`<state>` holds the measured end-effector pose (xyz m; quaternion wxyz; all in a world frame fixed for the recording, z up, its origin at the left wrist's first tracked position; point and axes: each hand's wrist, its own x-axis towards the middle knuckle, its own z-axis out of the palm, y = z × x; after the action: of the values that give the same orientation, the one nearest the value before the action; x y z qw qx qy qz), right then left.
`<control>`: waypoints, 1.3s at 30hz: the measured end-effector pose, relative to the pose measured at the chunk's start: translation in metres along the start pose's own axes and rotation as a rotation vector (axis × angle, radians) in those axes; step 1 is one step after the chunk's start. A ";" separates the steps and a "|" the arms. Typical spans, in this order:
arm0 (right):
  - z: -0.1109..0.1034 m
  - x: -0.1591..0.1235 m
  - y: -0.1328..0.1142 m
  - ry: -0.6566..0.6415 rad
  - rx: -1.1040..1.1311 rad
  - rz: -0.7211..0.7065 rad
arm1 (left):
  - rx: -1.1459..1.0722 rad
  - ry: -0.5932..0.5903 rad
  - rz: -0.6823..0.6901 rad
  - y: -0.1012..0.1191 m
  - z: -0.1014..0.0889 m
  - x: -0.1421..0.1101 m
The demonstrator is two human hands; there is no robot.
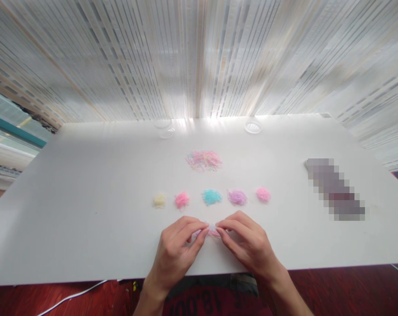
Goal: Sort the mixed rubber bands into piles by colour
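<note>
My left hand [182, 241] and my right hand [243, 241] meet near the table's front edge, thumb and forefinger of each pinched together. Between the fingertips lies a small pile of pink and pale strands [213, 232], which look like small elastic bands; the hands partly hide it. Any single band in the pinches is too small to make out. Just beyond sits a row of sorted piles: yellow [159, 201], deep pink [182, 200], turquoise [212, 196], purple [237, 197] and light pink [263, 194]. Behind them is a larger mixed pile [204, 160].
Clear round dishes or lids [166, 133] stand at the back left of centre, and another clear lid [253, 127] at the back right. A blurred-out oblong object [335, 191] lies on the right of the white table [87, 188]. A striped curtain [199, 57] hangs behind.
</note>
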<state>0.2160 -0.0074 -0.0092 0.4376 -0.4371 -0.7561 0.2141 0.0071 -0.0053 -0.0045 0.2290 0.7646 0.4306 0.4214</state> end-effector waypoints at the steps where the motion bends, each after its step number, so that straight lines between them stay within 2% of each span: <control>1: 0.000 0.000 0.000 -0.004 0.000 0.000 | 0.001 0.001 -0.001 0.000 0.000 0.000; 11: -0.001 0.000 -0.001 -0.015 -0.018 0.006 | 0.021 -0.025 -0.067 0.002 0.000 -0.001; 20: 0.000 -0.001 0.000 0.000 -0.001 0.001 | 0.024 -0.033 -0.041 0.002 0.000 -0.001; 27: -0.001 0.002 -0.003 0.092 -0.023 0.047 | 0.186 0.122 -0.052 0.007 0.005 0.017; 32: -0.001 0.002 -0.002 0.107 -0.035 0.065 | 0.366 0.153 -0.108 0.006 0.015 0.038; 39: -0.001 0.001 -0.001 0.086 -0.036 0.071 | 0.538 0.099 -0.310 0.009 0.025 0.045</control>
<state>0.2158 -0.0075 -0.0074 0.4540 -0.4804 -0.7242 0.1967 0.0441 0.0291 0.0085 0.0585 0.7016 0.6486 0.2892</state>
